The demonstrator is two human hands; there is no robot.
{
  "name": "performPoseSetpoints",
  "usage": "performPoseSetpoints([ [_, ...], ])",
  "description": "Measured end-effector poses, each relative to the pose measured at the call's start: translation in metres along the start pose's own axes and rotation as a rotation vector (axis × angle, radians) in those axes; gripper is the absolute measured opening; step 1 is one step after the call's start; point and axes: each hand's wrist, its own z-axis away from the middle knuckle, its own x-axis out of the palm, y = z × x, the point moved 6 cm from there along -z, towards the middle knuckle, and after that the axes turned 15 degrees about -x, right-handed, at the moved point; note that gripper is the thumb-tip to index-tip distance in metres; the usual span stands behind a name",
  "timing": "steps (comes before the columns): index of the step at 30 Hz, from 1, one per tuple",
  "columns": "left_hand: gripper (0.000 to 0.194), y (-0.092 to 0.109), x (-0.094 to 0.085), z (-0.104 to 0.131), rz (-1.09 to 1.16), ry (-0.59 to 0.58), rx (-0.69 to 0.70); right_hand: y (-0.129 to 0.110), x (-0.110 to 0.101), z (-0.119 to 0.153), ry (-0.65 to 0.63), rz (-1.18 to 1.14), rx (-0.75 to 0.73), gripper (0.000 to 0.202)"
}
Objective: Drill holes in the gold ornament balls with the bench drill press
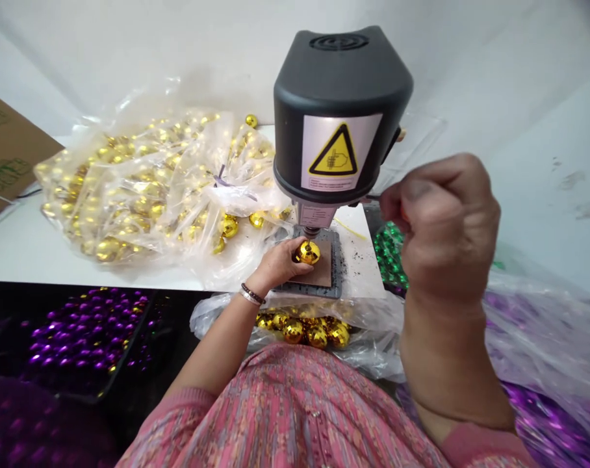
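Pinching one gold ball (307,253) near the centre of the frame, the left hand (281,262) has its grip clamped, thumb and finger on the ball's sides. Two bracelets (251,294) circle that wrist, one dark, one silvery. Just above the ball I see one black machine (341,110) with two labels on its front, the larger bearing one warning triangle (333,151). Below lies one brown board (319,276) on one grey base (337,260); whether the ball touches it, I can't tell. Right of centre, the right hand (444,224) is one fist, fingers curled together; what it encloses, I can't make out.

On the white worktop (12,263), one big clear bag (143,188) holds more gold balls than I can count, one stray ball (251,120) lying behind. Lower centre, one bag (373,354) shows three large gold balls (317,336) foremost, others behind. One cardboard box (12,149) stands at far left.
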Motion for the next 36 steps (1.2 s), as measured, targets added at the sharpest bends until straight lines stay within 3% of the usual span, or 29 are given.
performPoseSetpoints([
  [6, 0.039, -0.004, 0.001, -0.001, 0.024, -0.003, 0.001, 0.008, -0.01, 0.034, -0.093, 0.089, -0.012, 0.018],
  [15, 0.045, -0.007, 0.003, -0.002, 0.079, -0.04, 0.016, 0.012, -0.008, 0.044, -0.136, 0.022, -0.173, 0.017],
  [25, 0.049, -0.01, 0.004, -0.005, 0.171, -0.091, 0.058, 0.016, -0.004, 0.05, -0.116, -0.043, -0.318, 0.007],
  [36, 0.042, -0.008, 0.002, -0.003, 0.18, -0.08, 0.038, 0.026, -0.001, 0.065, 0.008, -0.002, -0.405, 0.007],
])
